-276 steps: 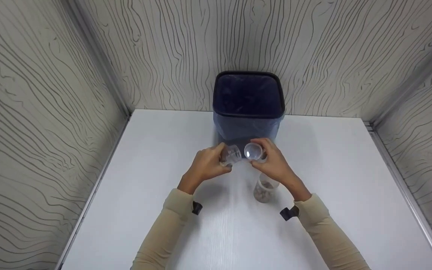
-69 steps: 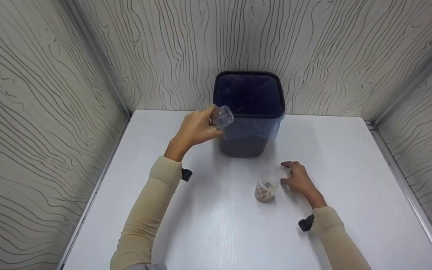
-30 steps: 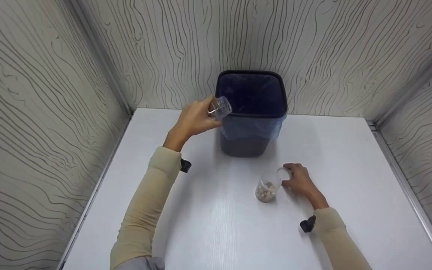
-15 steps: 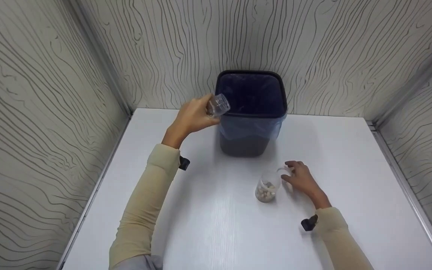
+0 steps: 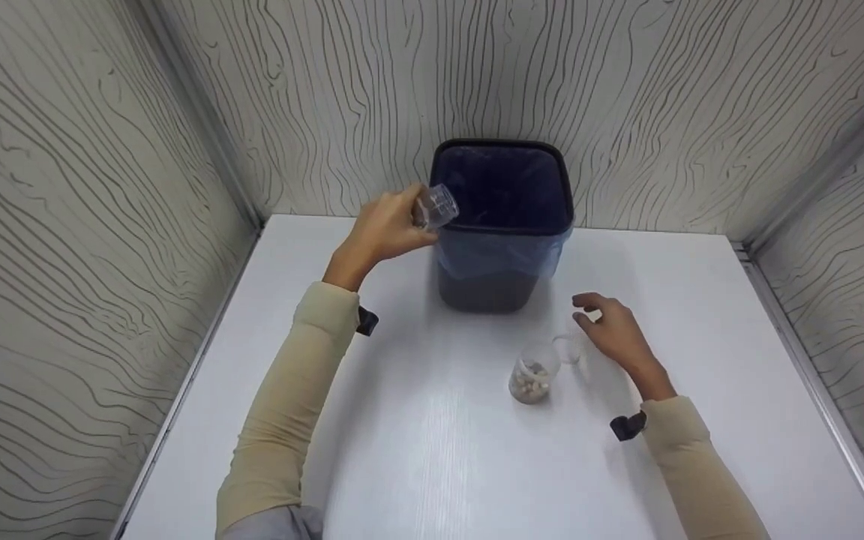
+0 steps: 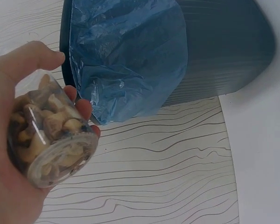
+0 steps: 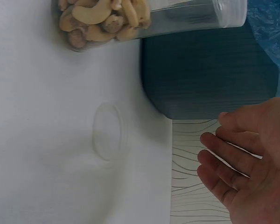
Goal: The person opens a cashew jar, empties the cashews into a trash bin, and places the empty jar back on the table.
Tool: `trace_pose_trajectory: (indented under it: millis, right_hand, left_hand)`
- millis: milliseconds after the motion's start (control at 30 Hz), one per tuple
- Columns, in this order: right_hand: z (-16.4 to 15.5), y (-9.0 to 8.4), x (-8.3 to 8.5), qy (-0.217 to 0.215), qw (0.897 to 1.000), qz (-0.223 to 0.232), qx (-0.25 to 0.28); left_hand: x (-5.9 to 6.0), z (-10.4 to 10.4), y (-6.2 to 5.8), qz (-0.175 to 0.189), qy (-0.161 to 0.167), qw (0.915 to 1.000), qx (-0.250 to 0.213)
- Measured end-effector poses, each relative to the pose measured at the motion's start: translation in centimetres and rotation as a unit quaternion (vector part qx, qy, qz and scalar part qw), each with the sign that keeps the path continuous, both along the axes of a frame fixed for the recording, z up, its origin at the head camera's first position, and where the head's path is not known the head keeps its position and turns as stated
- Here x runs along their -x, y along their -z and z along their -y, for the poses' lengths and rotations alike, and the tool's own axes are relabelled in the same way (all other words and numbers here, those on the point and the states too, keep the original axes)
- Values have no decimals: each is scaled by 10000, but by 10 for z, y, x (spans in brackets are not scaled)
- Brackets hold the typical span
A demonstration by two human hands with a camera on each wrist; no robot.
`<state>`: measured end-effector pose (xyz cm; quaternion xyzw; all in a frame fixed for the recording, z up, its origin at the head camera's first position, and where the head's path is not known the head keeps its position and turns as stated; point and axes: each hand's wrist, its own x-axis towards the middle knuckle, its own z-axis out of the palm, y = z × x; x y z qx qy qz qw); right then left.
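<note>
Clear plastic jar of nuts, tilted in the gripping left hand at the rim of the lined black bin, could spill nuts onto the white table if tipped short. The right hand hovers slack-fingered, holding nothing, beside what appears to be a clear lid and a second nut jar. Wood-grain panels wall in the table.

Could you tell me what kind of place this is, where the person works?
Probably a small recording booth rather than a home: a bare white table closed in on three sides by wood-grain panels, with only a lined waste bin and small jars of nuts on it.
</note>
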<state>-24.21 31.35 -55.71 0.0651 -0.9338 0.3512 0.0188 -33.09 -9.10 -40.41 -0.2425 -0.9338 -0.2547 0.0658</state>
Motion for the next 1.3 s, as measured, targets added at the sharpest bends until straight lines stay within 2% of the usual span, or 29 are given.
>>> trace_pose_trajectory:
  millis: [433, 700, 967, 1300]
  right_hand:
    - [12, -61, 15, -139, 9979, -622, 95]
    - [17, -93, 22, -40, 9973, -727, 100]
    - [23, -111, 33, -26, 9949, -1007, 33]
    - [31, -125, 47, -173, 9944, -1032, -155]
  left_hand:
    - [3, 0, -4, 21, -18, 9999, 111]
    - [6, 1, -4, 4, -14, 9996, 276]
    - [11, 3, -6, 35, -39, 9995, 310]
    - [16, 5, -9, -21, -48, 9990, 436]
